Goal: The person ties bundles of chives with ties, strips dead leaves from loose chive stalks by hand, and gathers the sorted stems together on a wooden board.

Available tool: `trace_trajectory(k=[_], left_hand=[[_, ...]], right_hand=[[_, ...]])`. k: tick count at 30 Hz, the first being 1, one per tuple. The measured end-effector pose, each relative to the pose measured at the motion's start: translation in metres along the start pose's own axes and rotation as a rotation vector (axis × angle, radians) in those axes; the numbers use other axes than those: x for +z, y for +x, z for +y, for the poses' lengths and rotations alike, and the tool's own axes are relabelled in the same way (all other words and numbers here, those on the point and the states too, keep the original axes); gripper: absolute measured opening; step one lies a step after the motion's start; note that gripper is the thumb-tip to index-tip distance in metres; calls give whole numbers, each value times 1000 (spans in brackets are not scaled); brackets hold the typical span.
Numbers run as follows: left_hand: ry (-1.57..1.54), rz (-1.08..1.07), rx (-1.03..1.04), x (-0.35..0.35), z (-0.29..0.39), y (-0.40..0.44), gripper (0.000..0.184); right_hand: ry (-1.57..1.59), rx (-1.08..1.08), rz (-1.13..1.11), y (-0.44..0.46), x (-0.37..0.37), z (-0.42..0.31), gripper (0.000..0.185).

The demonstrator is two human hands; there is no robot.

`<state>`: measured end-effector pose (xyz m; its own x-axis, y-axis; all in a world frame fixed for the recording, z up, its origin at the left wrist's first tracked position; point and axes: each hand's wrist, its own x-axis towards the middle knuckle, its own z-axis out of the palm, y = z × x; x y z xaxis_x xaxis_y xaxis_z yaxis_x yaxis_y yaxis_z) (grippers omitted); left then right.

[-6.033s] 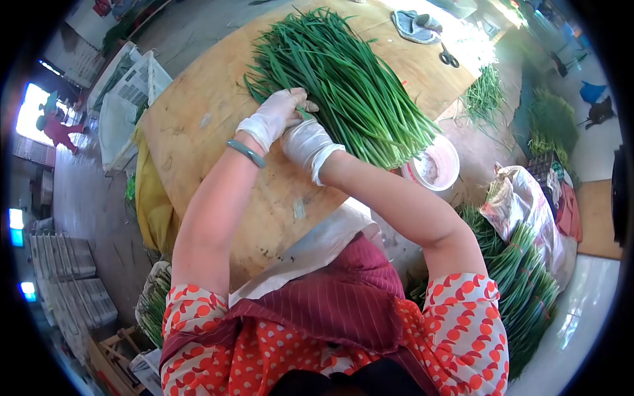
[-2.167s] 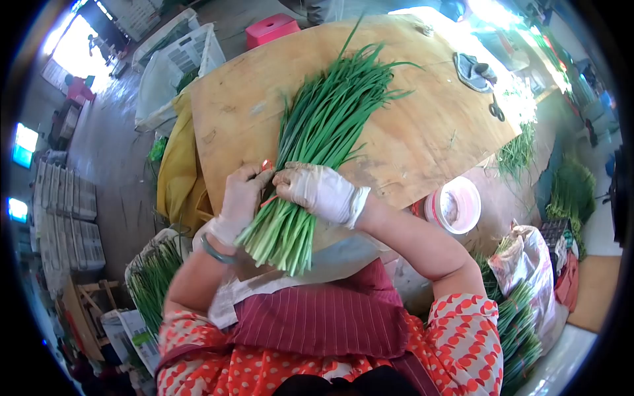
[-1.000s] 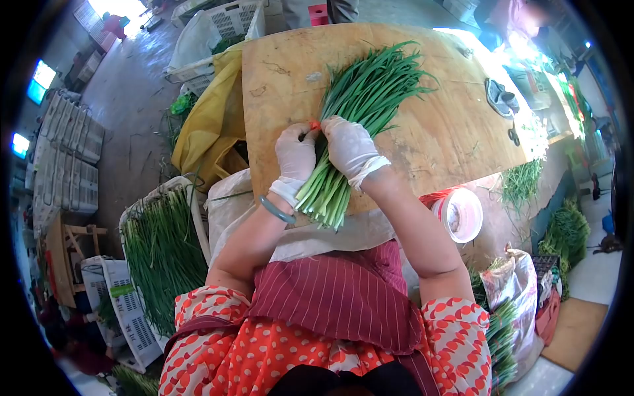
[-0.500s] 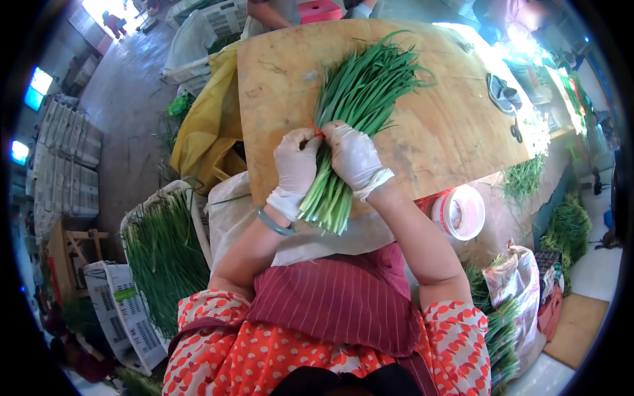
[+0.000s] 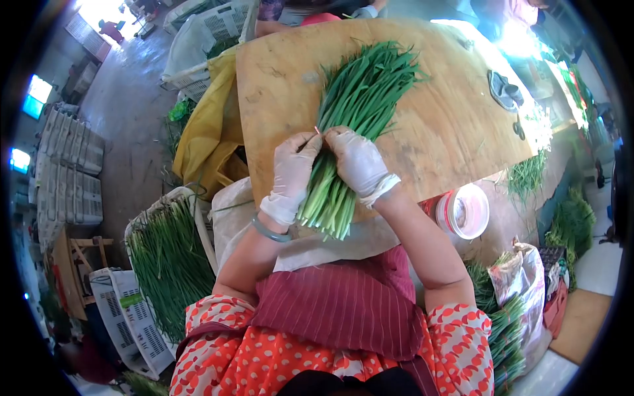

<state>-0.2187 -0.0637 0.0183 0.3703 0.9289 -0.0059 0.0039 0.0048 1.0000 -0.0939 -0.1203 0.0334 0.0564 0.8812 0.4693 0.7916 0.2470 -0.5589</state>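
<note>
A thick bundle of garlic chives lies on a wooden tabletop, green leaves pointing away from me and pale cut stems towards me. A thin red tie shows at the bundle's left side. My left hand, in a white glove, is closed in a pinch at this tie. Across the stems rests my right hand, also gloved, its fingertips pinched close to the left ones. The tie's ends are mostly hidden by the fingers, and what the right fingertips grip is hard to see.
To the left, a white crate holds loose chives beside a yellow cloth. A white bucket stands right of the table. Grey slippers and scissors lie at its right edge. A co-worker's arm shows opposite.
My hands stay at the tie, their fingertips now closer together. Less of the red tie shows than before. The view has shifted slightly.
</note>
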Motion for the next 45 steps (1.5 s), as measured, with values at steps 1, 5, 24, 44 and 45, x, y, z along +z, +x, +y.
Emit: trace_trajectory(k=[1,5,24,44,45], left_hand=[[2,7,11,0,-1,2,14],[-58,19,42,6,-3,4,12],[359,-98,583,33,17,-19,3],[-390,-242,-28,25,25,-78,76],[-254,-276,-262,18,15,-84,68]], right_hand=[[-11,4,-14,0,1,1,14],[-198,-115,100,0,-2,2,11],[721,513,655,-46,22,-2,6],[791,370,-337,25,-90,-28,22],[548,280,-353,27,-84,-12,24]])
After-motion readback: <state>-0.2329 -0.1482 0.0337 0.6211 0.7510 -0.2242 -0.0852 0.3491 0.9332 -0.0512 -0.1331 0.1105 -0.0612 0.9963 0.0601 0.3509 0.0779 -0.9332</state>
